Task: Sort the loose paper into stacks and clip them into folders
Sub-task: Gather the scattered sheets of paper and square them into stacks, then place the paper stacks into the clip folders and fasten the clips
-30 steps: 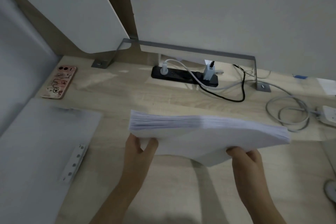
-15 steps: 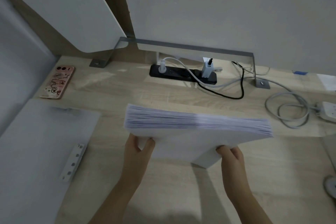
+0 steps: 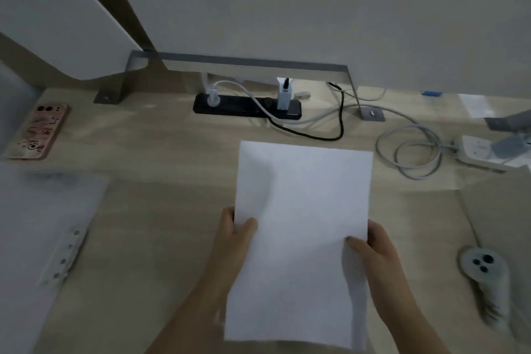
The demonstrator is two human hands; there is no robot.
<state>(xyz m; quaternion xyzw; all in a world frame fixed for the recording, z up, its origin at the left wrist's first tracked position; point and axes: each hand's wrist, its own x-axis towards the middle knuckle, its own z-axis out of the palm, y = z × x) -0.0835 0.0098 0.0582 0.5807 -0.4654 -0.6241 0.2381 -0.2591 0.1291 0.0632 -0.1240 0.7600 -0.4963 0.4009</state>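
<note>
I hold the paper stack [image 3: 301, 224] over the table [image 3: 161, 210], near centre. Left hand [image 3: 234, 241] clamped on its left edge, right hand [image 3: 373, 253] on its right. Open folder [image 3: 37, 238] lies far left.

Both bare forearms rise from the bottom edge of the frame toward its lower centre. The left hand [image 3: 234, 241] grips the left edge of a white paper stack [image 3: 301, 227], thumb laid over the top face and fingers curled beneath. The right hand [image 3: 373, 253] clasps the right edge at about the same height, thumb pressed on top, its fingers wrapped under the sheets
</note>
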